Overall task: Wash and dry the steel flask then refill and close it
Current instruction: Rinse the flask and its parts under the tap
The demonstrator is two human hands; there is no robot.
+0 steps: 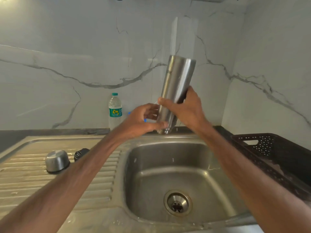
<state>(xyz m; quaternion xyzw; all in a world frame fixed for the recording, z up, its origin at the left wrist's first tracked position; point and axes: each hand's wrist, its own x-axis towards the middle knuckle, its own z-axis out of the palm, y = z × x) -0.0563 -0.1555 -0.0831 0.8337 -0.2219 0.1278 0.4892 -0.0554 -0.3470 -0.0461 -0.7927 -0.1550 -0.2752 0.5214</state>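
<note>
Fingers (189, 90) of the right hand (186, 110) wrap the middle of the steel flask (178, 76), thumb across its front, holding it in the air over the back rim of the sink (168, 153). The flask is upside down: its flat base points up toward the marble wall and its narrow neck points down, close above the sink's far edge. Its long axis stands nearly upright, the base leaning slightly to the right. The left hand (139, 120) meets the flask at its lower end, thumb laid along the neck and fingers curled behind it, gripping there, though motion blur softens the detail. Both forearms reach forward and upward from the bottom corners of the view, converging on the flask.

On the ribbed draining board to the left, a steel cap (57, 161) sits dome up, with a black stopper (80, 153) just beside it. A plastic water bottle (115, 110) with a green cap stands on the dark surface (16, 133) against the wall. A dark perforated basket (269, 148) rests to the right of the sink.
</note>
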